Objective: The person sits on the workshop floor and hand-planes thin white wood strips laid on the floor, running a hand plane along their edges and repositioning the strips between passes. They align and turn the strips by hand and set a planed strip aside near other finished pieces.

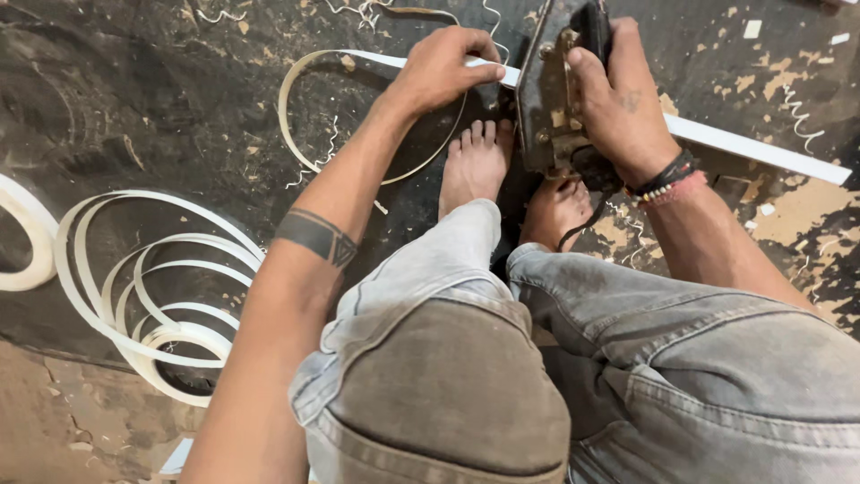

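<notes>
At top centre, left hand (445,67) fingers pinch the white strip (761,148) beside the trimmer (560,90), which right hand (623,103) fingers wrap.

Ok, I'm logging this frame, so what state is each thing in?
left hand: pinching the white strip
right hand: gripping the power tool
white strip: straight right of the tool, curling into a loop left of it
power tool: held on the floor
loose strip coils: lying on the floor
</notes>
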Available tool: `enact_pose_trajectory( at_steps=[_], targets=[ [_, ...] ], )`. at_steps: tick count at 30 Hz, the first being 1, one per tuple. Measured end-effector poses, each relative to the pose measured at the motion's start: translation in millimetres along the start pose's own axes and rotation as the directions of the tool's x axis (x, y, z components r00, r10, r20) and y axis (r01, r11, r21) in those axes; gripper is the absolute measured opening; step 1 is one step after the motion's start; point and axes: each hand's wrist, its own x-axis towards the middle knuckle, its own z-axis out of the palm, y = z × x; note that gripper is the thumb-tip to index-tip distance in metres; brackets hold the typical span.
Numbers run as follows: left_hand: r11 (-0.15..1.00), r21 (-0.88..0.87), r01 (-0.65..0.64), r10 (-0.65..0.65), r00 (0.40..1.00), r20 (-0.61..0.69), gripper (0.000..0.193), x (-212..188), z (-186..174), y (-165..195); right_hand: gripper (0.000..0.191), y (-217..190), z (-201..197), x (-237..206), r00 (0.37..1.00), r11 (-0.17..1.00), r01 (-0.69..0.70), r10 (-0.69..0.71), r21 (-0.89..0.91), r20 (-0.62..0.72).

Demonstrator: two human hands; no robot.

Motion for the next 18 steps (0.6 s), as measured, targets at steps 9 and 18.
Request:
enact_pose_trajectory(
  at_steps=[9,18],
  targets=[
    [0.996,0.062,0.060,-0.054,0.994,-0.097,0.030,1.2,19.0,-5.9,0.023,1.9,4.9,2.7,0.999,0.999,-0.040,0.040,-0.032,-0.002],
    [0.997,0.079,0.001,0.005,0.996,-0.085,0.024,-2.9,1.4,14.8,0.026,5.7,9.2,6.6,0.999,0.997,0.043,-0.043,-0.068,-0.009]
  ],
)
